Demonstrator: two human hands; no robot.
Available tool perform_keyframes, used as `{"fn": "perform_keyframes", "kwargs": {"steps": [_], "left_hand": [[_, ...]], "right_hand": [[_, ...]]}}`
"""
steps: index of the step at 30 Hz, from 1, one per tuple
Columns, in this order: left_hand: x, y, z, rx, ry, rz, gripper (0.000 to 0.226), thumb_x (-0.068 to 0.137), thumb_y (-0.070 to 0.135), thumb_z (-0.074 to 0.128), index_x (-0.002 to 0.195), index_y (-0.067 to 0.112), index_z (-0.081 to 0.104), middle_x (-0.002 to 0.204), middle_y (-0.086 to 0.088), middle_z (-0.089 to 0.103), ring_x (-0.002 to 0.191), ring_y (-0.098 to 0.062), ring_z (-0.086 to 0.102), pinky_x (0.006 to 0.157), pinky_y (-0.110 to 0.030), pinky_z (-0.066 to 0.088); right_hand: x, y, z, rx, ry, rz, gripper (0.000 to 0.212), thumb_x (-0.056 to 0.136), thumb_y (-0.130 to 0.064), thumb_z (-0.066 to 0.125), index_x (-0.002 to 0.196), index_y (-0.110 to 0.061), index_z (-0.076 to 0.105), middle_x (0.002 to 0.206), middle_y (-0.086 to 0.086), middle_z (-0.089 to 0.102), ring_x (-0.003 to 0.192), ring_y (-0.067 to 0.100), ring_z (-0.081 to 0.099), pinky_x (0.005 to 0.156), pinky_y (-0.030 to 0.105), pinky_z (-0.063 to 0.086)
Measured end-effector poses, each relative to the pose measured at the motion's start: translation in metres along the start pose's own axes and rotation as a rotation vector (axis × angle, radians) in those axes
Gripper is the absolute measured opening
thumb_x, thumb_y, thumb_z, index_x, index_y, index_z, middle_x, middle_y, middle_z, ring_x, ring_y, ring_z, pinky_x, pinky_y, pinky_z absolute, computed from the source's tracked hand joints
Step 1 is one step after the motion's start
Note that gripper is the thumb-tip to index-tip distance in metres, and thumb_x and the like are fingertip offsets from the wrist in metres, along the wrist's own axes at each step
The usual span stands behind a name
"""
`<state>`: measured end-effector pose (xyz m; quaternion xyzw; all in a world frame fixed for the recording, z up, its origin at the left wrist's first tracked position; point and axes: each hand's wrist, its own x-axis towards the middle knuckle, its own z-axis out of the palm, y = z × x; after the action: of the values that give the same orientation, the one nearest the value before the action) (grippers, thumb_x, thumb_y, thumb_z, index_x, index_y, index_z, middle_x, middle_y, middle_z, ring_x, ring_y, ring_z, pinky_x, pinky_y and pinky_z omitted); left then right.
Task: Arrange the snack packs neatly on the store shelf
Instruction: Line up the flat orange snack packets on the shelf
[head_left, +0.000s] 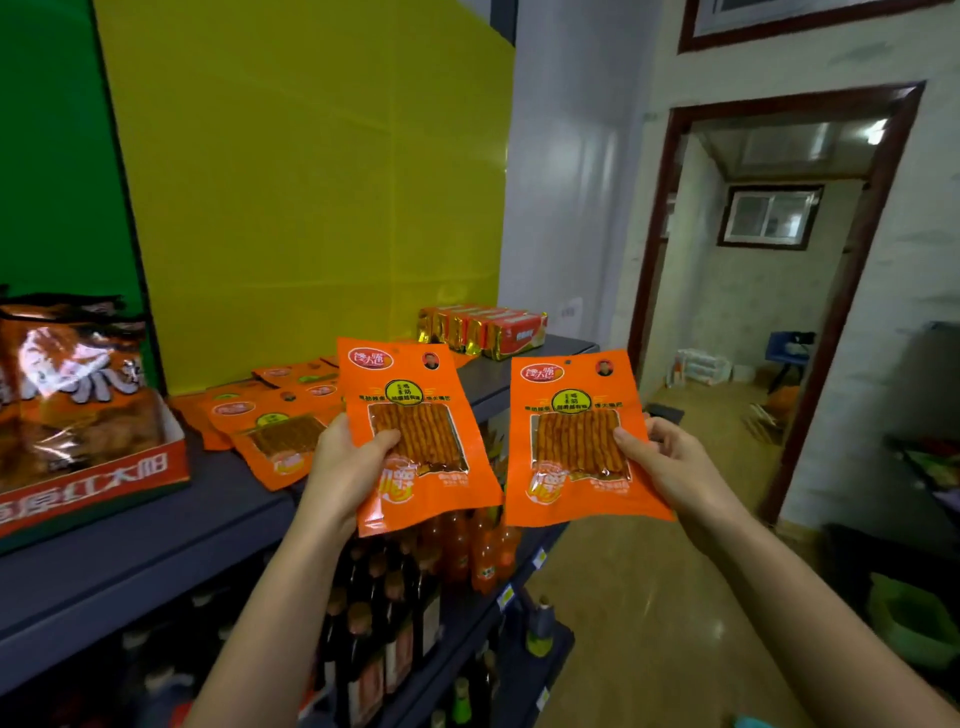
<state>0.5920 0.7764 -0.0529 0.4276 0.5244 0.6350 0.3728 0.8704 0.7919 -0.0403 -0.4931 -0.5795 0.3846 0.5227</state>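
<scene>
The left hand pinches a flat orange plastic snack pack with a clear window at its left edge, thumb curled across the front, holding it upright over the front lip of the dark grey metal shelf. The right hand pinches a second orange snack pack at its right edge the same way, out beyond the shelf. The two hang side by side, lower corners near. Behind the left hand a heap of orange packs lies flat on the shelf
</scene>
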Motion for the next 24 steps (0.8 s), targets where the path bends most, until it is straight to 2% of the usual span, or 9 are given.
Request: {"fn": "perform_keyframes", "kwargs": {"steps": [2, 5, 8, 11, 14, 18, 21, 24], "left_hand": [[0.012, -0.004, 0.014, 0.025, 0.027, 0.000, 0.015, 0.090, 0.007, 0.055, 0.091, 0.022, 0.055, 0.089, -0.005, 0.066, 0.074, -0.021, 0.065, 0.065, -0.032, 0.053], [0.030, -0.009, 0.031, 0.031, 0.071, 0.012, 0.016, 0.090, 0.008, 0.056, 0.103, 0.017, 0.055, 0.090, -0.005, 0.067, 0.073, -0.021, 0.066, 0.062, -0.032, 0.053], [0.050, -0.015, 0.048, 0.035, 0.100, 0.019, 0.011, 0.090, 0.010, 0.057, 0.094, 0.020, 0.055, 0.088, -0.004, 0.067, 0.073, -0.021, 0.066, 0.063, -0.033, 0.054], [0.078, -0.023, 0.066, 0.070, 0.146, 0.041, 0.010, 0.088, 0.010, 0.060, 0.090, 0.020, 0.057, 0.092, -0.008, 0.068, 0.076, -0.023, 0.067, 0.070, -0.037, 0.056], [0.114, -0.032, 0.078, 0.175, 0.240, 0.114, 0.011, 0.085, 0.013, 0.064, 0.093, 0.020, 0.061, 0.099, -0.013, 0.070, 0.085, -0.028, 0.068, 0.082, -0.046, 0.055], [0.162, -0.039, 0.093, 0.336, 0.346, 0.176, 0.009, 0.083, 0.018, 0.067, 0.091, 0.020, 0.065, 0.095, -0.011, 0.072, 0.085, -0.027, 0.068, 0.083, -0.048, 0.054], [0.192, -0.041, 0.105, 0.441, 0.415, 0.194, 0.017, 0.084, 0.019, 0.065, 0.100, 0.011, 0.066, 0.099, -0.012, 0.071, 0.089, -0.027, 0.067, 0.085, -0.044, 0.053], [0.214, -0.045, 0.113, 0.527, 0.462, 0.176, 0.020, 0.084, 0.020, 0.065, 0.100, 0.008, 0.065, 0.101, -0.013, 0.070, 0.090, -0.029, 0.067, 0.085, -0.046, 0.053]], "right_hand": [[0.027, 0.010, -0.003, 0.003, -0.031, 0.011, 0.011, 0.092, -0.018, 0.056, 0.083, -0.012, 0.052, 0.072, 0.005, 0.066, 0.045, 0.004, 0.064, 0.045, 0.017, 0.050], [0.064, 0.025, -0.003, 0.048, -0.074, 0.028, 0.011, 0.092, -0.017, 0.056, 0.084, -0.011, 0.053, 0.067, 0.003, 0.066, 0.044, 0.004, 0.063, 0.043, 0.017, 0.050], [0.096, 0.039, -0.001, 0.077, -0.114, 0.037, 0.011, 0.092, -0.020, 0.056, 0.084, -0.014, 0.054, 0.071, 0.003, 0.066, 0.046, 0.003, 0.064, 0.046, 0.018, 0.050], [0.134, 0.051, 0.003, 0.090, -0.168, 0.064, 0.009, 0.092, -0.025, 0.056, 0.091, -0.015, 0.055, 0.080, 0.004, 0.068, 0.056, 0.008, 0.066, 0.057, 0.023, 0.052], [0.180, 0.059, 0.007, 0.091, -0.216, 0.050, 0.011, 0.092, -0.026, 0.057, 0.094, -0.015, 0.055, 0.085, 0.006, 0.068, 0.056, 0.007, 0.066, 0.057, 0.023, 0.054], [0.243, 0.066, 0.016, 0.062, -0.270, 0.018, 0.013, 0.091, -0.028, 0.057, 0.095, -0.015, 0.057, 0.089, 0.008, 0.069, 0.066, 0.013, 0.067, 0.068, 0.028, 0.054], [0.287, 0.070, 0.023, 0.054, -0.317, -0.001, 0.009, 0.091, -0.029, 0.057, 0.089, -0.020, 0.057, 0.086, 0.004, 0.069, 0.057, 0.006, 0.067, 0.063, 0.025, 0.053], [0.326, 0.075, 0.033, 0.063, -0.355, -0.010, 0.009, 0.091, -0.027, 0.058, 0.090, -0.019, 0.059, 0.084, 0.004, 0.069, 0.058, 0.007, 0.067, 0.061, 0.023, 0.053]]}}
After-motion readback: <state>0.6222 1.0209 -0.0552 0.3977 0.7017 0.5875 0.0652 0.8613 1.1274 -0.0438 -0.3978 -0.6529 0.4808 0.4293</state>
